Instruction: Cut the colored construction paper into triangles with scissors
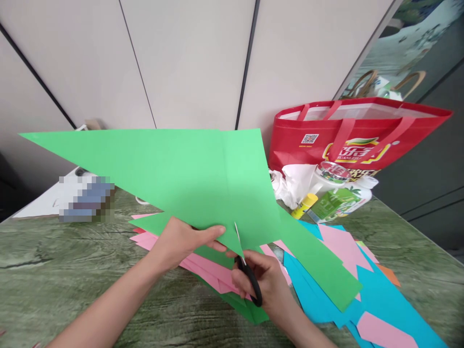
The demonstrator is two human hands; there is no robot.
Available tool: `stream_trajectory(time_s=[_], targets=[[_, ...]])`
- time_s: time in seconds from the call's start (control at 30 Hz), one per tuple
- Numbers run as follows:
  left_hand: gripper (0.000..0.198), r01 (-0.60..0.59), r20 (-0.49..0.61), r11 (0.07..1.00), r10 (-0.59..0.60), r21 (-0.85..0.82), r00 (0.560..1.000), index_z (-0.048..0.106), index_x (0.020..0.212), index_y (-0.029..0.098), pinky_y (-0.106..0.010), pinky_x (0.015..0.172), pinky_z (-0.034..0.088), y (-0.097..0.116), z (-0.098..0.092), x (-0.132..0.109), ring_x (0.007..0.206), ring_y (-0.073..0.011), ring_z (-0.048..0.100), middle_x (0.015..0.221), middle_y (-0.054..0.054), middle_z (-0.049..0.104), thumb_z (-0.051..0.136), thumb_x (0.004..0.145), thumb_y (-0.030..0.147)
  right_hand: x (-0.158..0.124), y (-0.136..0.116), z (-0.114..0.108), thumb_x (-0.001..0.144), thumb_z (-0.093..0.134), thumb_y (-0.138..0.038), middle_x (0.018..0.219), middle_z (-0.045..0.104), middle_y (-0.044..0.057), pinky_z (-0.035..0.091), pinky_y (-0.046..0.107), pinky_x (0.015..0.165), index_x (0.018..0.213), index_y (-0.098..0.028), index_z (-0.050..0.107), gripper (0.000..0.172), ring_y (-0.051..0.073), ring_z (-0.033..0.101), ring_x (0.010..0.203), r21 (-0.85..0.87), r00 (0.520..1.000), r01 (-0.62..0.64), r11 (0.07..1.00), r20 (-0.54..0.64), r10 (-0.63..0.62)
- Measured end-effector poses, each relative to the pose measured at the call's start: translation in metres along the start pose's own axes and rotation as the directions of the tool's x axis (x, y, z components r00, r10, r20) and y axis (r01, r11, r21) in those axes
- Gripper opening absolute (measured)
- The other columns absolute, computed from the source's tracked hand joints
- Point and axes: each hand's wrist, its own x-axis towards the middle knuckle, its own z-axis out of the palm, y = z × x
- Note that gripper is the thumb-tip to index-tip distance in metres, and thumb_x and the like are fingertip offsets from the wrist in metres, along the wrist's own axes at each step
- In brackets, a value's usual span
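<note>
A large sheet of green paper (181, 169) with a long point at its left end is held up over the table. My left hand (188, 241) grips its lower edge, thumb on top and fingers underneath. My right hand (264, 280) is closed around the black handles of a pair of scissors (250, 280). The silver blades reach up into the green sheet from its lower edge, just right of my left thumb. Beneath lie pink paper pieces (203, 270) and more green paper (250, 311), partly covered by my hands and the sheet.
Blue paper (387, 299) with pink scraps (384, 331) covers the table's right side. Behind it stand a yellow glue stick (304, 206), a green-labelled white bottle (339, 200), a lidded mug (328, 179), crumpled white tissue (290, 183) and a red bag (311, 130). A pale panelled wall (192, 63) rises behind.
</note>
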Motion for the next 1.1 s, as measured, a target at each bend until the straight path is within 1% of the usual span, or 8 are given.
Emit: stream_trajectory(time_s=[0.17, 0.27, 0.43, 0.6, 0.77, 0.9, 1.0, 1.1], targets=[[0.029, -0.002, 0.013, 1.0, 0.003, -0.021, 1.0, 0.063, 0.093, 0.019, -0.027, 0.055, 0.055, 0.0011, 0.0011, -0.0004, 0.056, -0.0186, 0.068, 0.079, 0.0, 0.072, 0.067, 0.066, 0.03, 0.0001, -0.0001, 0.0011, 0.058, 0.074, -0.029, 0.043, 0.043, -0.007, 0.031, 0.017, 0.032, 0.067, -0.015, 0.062, 0.022, 0.004, 0.037, 0.034, 0.046, 1.0, 0.007, 0.999, 0.01, -0.008], [0.032, 0.014, -0.016, 1.0, -0.014, -0.024, 1.0, 0.062, 0.095, 0.02, -0.027, 0.054, 0.055, 0.0018, 0.0014, -0.0008, 0.054, -0.0178, 0.068, 0.084, 0.0, 0.072, 0.068, 0.065, 0.028, 0.0002, -0.0017, 0.0026, 0.058, 0.074, -0.031, 0.04, 0.038, -0.009, 0.028, 0.016, 0.031, 0.067, -0.015, 0.062, 0.022, 0.004, 0.034, 0.033, 0.061, 1.0, -0.006, 0.998, 0.016, 0.005], [0.034, -0.008, 0.004, 0.998, 0.008, -0.06, 1.0, 0.061, 0.098, 0.02, -0.028, 0.053, 0.055, 0.0004, 0.0005, -0.0002, 0.054, -0.0178, 0.067, 0.088, 0.0, 0.071, 0.068, 0.065, 0.028, 0.0005, -0.0048, 0.0052, 0.059, 0.072, -0.035, 0.038, 0.037, -0.009, 0.029, 0.017, 0.03, 0.061, -0.015, 0.058, 0.025, 0.004, 0.032, 0.032, 0.048, 1.0, -0.014, 0.999, -0.009, 0.015], [0.03, 0.026, 0.012, 0.997, -0.025, -0.067, 1.0, 0.064, 0.092, 0.019, -0.028, 0.057, 0.055, -0.0013, 0.0025, -0.0005, 0.056, -0.0186, 0.068, 0.083, 0.0, 0.072, 0.068, 0.064, 0.028, -0.0002, -0.0034, 0.0028, 0.054, 0.076, -0.029, 0.046, 0.049, -0.006, 0.035, 0.019, 0.034, 0.057, -0.018, 0.046, 0.032, 0.008, 0.046, 0.037, 0.024, 0.999, -0.014, 1.0, -0.029, 0.015], [0.03, 0.071, 0.046, 0.995, -0.068, -0.077, 0.997, 0.063, 0.093, 0.019, -0.026, 0.056, 0.055, -0.0043, 0.0075, -0.0018, 0.055, -0.0174, 0.068, 0.086, 0.0, 0.072, 0.068, 0.064, 0.025, 0.0004, -0.0007, -0.0013, 0.059, 0.074, -0.024, 0.058, 0.058, -0.002, 0.043, 0.023, 0.049, 0.069, -0.02, 0.045, 0.031, 0.015, 0.057, 0.055, 0.031, 0.998, 0.066, 0.997, -0.004, -0.066], [0.034, 0.068, 0.066, 0.994, -0.062, -0.086, 0.996, 0.062, 0.098, 0.019, -0.027, 0.054, 0.055, -0.0049, 0.009, -0.0025, 0.055, -0.0179, 0.068, 0.088, -0.001, 0.071, 0.067, 0.065, 0.025, 0.0012, -0.0013, -0.0015, 0.058, 0.075, -0.027, 0.061, 0.062, 0.0, 0.044, 0.025, 0.051, 0.078, -0.02, 0.048, 0.034, 0.018, 0.06, 0.061, 0.015, 0.997, 0.072, 0.997, -0.011, -0.071], [0.035, 0.066, 0.064, 0.994, -0.061, -0.087, 0.996, 0.061, 0.1, 0.02, -0.028, 0.054, 0.055, -0.0036, 0.0088, -0.0026, 0.055, -0.0175, 0.067, 0.092, -0.002, 0.071, 0.067, 0.065, 0.024, 0.0011, -0.003, -0.0007, 0.057, 0.076, -0.031, 0.06, 0.062, 0.0, 0.043, 0.024, 0.05, 0.075, -0.02, 0.047, 0.035, 0.018, 0.06, 0.06, 0.011, 0.998, 0.066, 0.998, -0.019, -0.066], [0.034, 0.078, 0.067, 0.994, -0.073, -0.08, 0.995, 0.062, 0.099, 0.02, -0.027, 0.054, 0.055, -0.003, 0.0082, -0.0027, 0.054, -0.0171, 0.067, 0.088, -0.001, 0.072, 0.067, 0.065, 0.024, 0.001, -0.0046, 0.0, 0.056, 0.076, -0.032, 0.059, 0.061, 0.0, 0.039, 0.023, 0.046, 0.07, -0.02, 0.046, 0.035, 0.017, 0.058, 0.057, 0.01, 0.998, 0.057, 0.998, -0.01, -0.056]])
